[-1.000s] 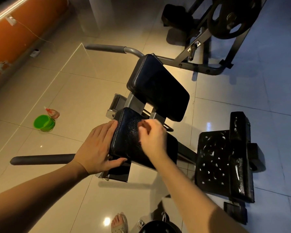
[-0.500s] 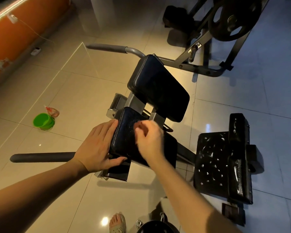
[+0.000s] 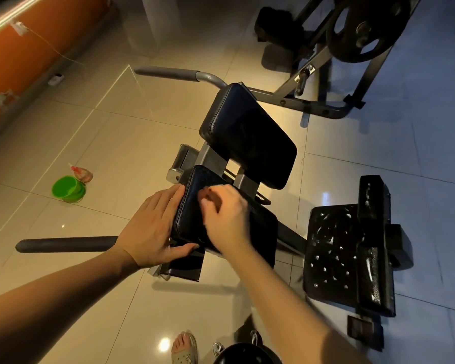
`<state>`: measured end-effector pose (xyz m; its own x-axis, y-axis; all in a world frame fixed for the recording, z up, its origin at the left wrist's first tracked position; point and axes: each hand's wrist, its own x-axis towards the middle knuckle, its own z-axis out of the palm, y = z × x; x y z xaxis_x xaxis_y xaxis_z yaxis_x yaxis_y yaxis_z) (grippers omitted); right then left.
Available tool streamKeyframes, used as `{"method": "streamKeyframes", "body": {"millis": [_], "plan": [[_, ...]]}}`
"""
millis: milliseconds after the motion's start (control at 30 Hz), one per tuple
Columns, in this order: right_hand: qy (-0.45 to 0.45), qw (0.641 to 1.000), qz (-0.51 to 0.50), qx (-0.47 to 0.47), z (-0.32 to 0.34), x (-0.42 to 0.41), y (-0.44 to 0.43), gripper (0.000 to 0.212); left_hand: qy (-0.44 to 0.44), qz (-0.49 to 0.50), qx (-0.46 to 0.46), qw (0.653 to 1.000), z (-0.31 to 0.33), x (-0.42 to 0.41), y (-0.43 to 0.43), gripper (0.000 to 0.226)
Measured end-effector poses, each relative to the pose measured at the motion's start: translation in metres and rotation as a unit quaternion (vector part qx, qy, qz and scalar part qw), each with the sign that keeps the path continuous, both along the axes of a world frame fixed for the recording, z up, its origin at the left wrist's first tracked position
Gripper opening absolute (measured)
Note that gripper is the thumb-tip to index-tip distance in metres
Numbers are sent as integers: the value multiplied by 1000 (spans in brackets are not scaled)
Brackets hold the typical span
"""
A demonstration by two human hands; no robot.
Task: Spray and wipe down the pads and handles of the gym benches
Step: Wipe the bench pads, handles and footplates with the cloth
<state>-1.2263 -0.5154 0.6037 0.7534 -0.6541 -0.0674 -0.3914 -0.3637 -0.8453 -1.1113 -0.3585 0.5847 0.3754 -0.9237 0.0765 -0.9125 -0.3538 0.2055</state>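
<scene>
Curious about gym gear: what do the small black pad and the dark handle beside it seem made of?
Small pad: probably vinyl or faux leather, grained with a slight sheen and a seamed edge. Handle: likely rubber or foam grip, dull without glints.

**Glossy tile floor and what stands on it**

The glossy beige tiled floor (image 3: 116,143) fills the view, crossed by dark grout lines and lamp glints. At nine o'clock a bright green plastic bucket (image 3: 69,190) stands on it, with a small clear spray bottle with a red trigger (image 3: 81,174) just beside the bucket's far rim. The metal base of the black-padded gym bench (image 3: 184,269) rests at the centre. Its black perforated metal foot plate (image 3: 336,253) sits low at four o'clock. A grey steel weight rack (image 3: 313,107) stands at one o'clock. A foot in a pale clog (image 3: 184,348) is at six o'clock.
</scene>
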Motion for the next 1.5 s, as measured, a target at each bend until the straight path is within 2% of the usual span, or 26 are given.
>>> {"method": "streamKeyframes", "body": {"millis": [67,100,233,267,333,433,500,567,633,733,833,900,967,1033,1067,1133,1200,1233,1300,1400,1500], "plan": [[-38,998,16,-41,-9,-20,10,13,-3,-2,-1,1000,0,0,0,115],[-27,999,-4,-37,-23,-34,6,12,-5,-4,-1,1000,0,0,-1,116],[153,979,-135,21,-66,-64,-44,14,-16,-11,-5,1000,2,-1,-1,117],[166,975,-146,33,-67,-59,-52,15,-17,-11,-3,1000,2,-1,-1,117],[130,981,-137,38,-53,-35,-52,15,-18,-8,0,1000,3,0,-1,117],[46,996,-67,31,-17,-1,-26,19,-16,-7,1,1000,3,-1,-2,115],[11,1000,-6,-4,-4,-6,-2,20,-16,-4,-1,1000,3,-1,-2,114],[-7,1000,2,-29,-18,-31,5,16,-16,-6,0,1000,3,-1,-2,114],[66,997,-36,-24,-45,-57,-13,14,-16,-7,-4,1000,3,-1,-2,114],[193,972,-131,19,-67,-67,-52,9,-17,-9,-4,1000,2,-2,-1,115],[140,979,-144,41,-48,-19,-58,11,-15,-9,-1,1000,3,-1,-2,115],[75,991,-97,44,-23,12,-42,9,-11,-7,-2,1000,3,-1,-2,115],[43,998,-27,23,-5,11,-16,20,-4,-2,0,1000,3,0,-1,115],[28,1000,4,-2,-13,-23,3,20,-3,-1,2,1000,3,0,-1,115],[28,999,-14,-9,-27,-44,5,19,-4,-2,2,1000,3,0,-1,114],[96,992,-85,-16,-62,-77,-15,15,-4,-5,-4,1000,3,-1,-1,114],[179,974,-141,9,-83,-85,-46,17,-3,-4,-6,1000,3,-2,-1,114],[191,968,-158,29,-83,-77,-56,18,-2,-4,-4,1000,3,-2,-1,114],[143,977,-157,33,-69,-44,-59,14,-3,-5,-1,1000,4,-1,-2,114],[49,995,-84,33,-26,0,-28,12,1,1,2,1000,3,-1,-1,115],[3,1000,-21,7,-14,-24,2,14,3,3,0,1000,2,0,-1,114]]}}
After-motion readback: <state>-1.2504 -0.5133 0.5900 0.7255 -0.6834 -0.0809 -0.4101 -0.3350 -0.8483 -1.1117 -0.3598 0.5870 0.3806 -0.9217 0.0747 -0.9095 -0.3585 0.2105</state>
